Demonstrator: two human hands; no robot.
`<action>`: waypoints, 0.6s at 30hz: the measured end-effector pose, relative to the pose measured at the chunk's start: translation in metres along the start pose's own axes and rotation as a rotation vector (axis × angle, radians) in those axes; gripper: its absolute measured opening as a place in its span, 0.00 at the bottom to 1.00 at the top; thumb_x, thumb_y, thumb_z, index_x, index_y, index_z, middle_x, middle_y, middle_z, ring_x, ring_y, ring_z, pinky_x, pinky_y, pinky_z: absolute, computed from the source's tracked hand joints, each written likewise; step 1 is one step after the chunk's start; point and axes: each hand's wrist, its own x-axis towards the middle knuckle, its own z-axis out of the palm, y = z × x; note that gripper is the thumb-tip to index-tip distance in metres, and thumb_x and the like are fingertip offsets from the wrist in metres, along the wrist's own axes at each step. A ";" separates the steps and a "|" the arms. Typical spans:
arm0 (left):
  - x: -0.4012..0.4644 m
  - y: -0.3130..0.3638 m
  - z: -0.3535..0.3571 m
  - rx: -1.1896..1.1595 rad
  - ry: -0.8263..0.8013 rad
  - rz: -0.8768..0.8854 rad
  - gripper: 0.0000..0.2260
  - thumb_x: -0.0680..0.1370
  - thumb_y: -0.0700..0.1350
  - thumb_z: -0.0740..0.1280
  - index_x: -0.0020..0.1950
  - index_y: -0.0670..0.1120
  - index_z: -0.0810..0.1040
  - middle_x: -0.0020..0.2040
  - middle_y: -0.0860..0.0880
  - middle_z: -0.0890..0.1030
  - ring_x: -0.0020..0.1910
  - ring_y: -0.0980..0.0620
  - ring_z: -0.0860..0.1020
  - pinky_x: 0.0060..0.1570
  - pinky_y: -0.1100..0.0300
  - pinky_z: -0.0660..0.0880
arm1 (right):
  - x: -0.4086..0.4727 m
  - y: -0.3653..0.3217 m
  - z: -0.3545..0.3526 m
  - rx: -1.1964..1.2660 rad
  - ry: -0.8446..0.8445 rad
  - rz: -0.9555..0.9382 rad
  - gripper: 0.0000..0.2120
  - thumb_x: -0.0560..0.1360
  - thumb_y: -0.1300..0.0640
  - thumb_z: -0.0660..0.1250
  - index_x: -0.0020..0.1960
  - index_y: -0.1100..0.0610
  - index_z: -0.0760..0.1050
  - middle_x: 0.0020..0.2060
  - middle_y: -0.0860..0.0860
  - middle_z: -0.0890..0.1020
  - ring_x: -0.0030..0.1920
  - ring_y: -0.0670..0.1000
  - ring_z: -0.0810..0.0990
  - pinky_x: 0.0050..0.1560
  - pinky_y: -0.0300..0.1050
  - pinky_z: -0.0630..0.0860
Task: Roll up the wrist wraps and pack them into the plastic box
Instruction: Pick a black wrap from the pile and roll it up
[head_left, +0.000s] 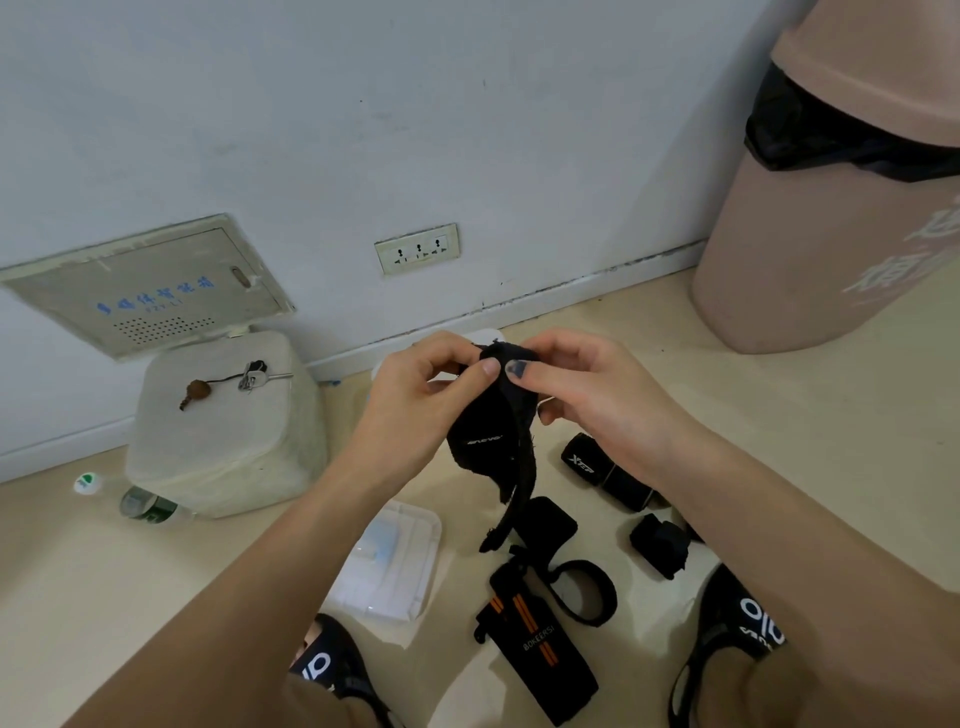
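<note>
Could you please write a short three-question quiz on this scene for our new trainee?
1. True or false: both hands pinch the top end of the black wrist wrap.
2. Which wrap on the floor has orange stripes: A) the one marked BOKEERSI, B) the one marked XTEP?
3. What lies on the white block?

Key: 1 true: left hand and right hand both grip it. 2 A. 3 A bunch of keys.
</note>
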 end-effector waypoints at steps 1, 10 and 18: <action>0.001 -0.001 0.000 0.016 0.007 0.009 0.07 0.80 0.39 0.70 0.42 0.44 0.82 0.42 0.52 0.81 0.42 0.58 0.80 0.41 0.68 0.75 | 0.000 0.000 0.000 -0.020 -0.010 -0.003 0.05 0.80 0.62 0.69 0.53 0.61 0.82 0.43 0.53 0.85 0.42 0.49 0.80 0.42 0.44 0.73; 0.003 -0.004 -0.002 0.046 0.084 0.007 0.07 0.82 0.41 0.69 0.45 0.48 0.84 0.44 0.56 0.84 0.47 0.57 0.82 0.47 0.69 0.75 | 0.000 -0.003 0.001 -0.097 0.083 0.005 0.08 0.80 0.60 0.69 0.43 0.59 0.79 0.43 0.62 0.85 0.37 0.53 0.77 0.43 0.46 0.74; 0.004 -0.007 -0.009 0.050 0.173 -0.053 0.11 0.76 0.32 0.70 0.48 0.48 0.84 0.48 0.53 0.85 0.48 0.56 0.83 0.45 0.69 0.76 | 0.007 -0.008 -0.011 0.046 0.304 0.068 0.07 0.80 0.63 0.66 0.43 0.62 0.74 0.39 0.62 0.80 0.37 0.55 0.75 0.41 0.48 0.73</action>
